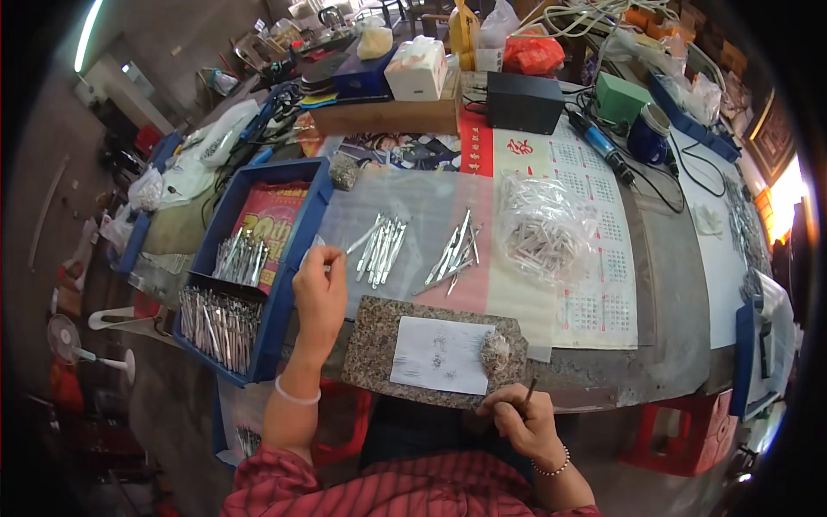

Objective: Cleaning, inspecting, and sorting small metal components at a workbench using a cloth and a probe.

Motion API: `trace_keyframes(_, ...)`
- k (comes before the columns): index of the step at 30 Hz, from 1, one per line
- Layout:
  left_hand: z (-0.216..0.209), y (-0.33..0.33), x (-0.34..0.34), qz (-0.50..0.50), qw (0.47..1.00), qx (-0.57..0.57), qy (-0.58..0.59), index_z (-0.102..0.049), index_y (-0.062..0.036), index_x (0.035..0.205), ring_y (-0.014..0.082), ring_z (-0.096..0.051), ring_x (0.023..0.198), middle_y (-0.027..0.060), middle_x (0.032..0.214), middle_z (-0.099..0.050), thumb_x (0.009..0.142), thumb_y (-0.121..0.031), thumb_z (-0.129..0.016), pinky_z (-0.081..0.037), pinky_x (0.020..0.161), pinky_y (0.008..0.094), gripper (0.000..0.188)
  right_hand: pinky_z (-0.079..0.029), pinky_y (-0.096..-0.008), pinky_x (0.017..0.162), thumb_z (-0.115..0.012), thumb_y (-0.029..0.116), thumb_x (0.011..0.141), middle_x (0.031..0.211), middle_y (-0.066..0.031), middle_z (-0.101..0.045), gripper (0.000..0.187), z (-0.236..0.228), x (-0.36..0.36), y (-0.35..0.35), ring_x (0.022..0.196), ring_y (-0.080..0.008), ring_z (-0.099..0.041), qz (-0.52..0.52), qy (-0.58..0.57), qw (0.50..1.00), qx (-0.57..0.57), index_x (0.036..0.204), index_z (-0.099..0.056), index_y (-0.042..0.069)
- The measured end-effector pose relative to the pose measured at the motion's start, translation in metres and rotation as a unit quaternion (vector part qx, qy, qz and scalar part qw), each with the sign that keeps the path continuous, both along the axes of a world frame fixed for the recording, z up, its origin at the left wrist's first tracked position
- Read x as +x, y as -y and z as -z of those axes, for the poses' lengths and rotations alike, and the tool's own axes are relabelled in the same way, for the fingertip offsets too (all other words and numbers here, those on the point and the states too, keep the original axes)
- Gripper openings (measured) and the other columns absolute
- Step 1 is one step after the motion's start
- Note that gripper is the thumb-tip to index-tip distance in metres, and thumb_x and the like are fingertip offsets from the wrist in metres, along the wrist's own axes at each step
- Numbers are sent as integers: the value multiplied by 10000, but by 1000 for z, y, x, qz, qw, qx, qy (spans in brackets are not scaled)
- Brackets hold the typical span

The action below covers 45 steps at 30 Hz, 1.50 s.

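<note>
My left hand [320, 280] is raised by the blue tray, fingers pinched at the near end of a slim silvery metal piece [362, 238]. That piece slants toward a bundle of similar pieces [384, 250] on the clear sheet. A looser group of the same pieces [455, 250] lies to its right. At the bench's front edge, my right hand [523, 422] is closed around a thin dark stick-like tool [530, 390]. Just beyond it, a speckled stone slab [366, 345] carries white paper [439, 353] with dark marks and a greyish clump [498, 353].
At left, the blue tray [270, 345] holds many metal pieces in two compartments. A clear bag of small pale pieces [547, 228] sits on a calendar sheet [594, 293]. Farther back are a dark box [525, 102], a blue pen-shaped tool [600, 145] with cables and a dark jar [649, 133].
</note>
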<state>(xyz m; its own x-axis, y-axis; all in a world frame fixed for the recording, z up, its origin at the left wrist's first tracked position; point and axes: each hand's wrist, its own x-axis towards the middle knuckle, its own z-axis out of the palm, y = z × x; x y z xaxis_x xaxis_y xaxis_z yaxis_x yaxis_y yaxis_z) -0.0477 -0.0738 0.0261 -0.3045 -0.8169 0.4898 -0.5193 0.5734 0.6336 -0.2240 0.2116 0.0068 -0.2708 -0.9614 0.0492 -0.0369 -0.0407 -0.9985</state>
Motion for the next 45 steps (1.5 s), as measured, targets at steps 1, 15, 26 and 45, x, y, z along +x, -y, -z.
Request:
trace_keyframes(1,7,12,-2,-17,1000,-26,1,-593,19,885,215,-624,664,142,737,-627,879,-39,-583,-478,608,333,59,-420,-216,510,-526,33,917,716,-30,-643,109,0,-1,-1,556,-49,-517,-1,4,1000,-8,945,-629,9)
trace_keyframes(15,6,-19,-49,165,974,20,154,-619,-18,886,356,-582,854,159,871,-585,805,-78,-594,-466,734,439,104,-465,-232,540,-614,26,855,719,-59,-676,35,9,-6,-1,583,-112,-611,37,7,999,8,835,-637,7)
trace_keyframes(26,38,-15,-83,228,941,14,252,-587,-20,879,377,-593,848,176,846,-607,794,-113,-555,-474,742,466,131,-376,-186,428,-525,40,906,713,-87,-656,108,8,17,-4,442,-53,-473,109,26,993,40,842,-593,-13)
trace_keyframes(45,-22,-136,64,163,892,335,-254,-600,14,776,110,-530,695,59,762,-573,721,85,-672,-423,639,232,115,-421,-319,542,-615,79,865,719,-139,-629,132,-60,-104,71,555,-186,-538,148,-323,929,100,950,-610,-21)
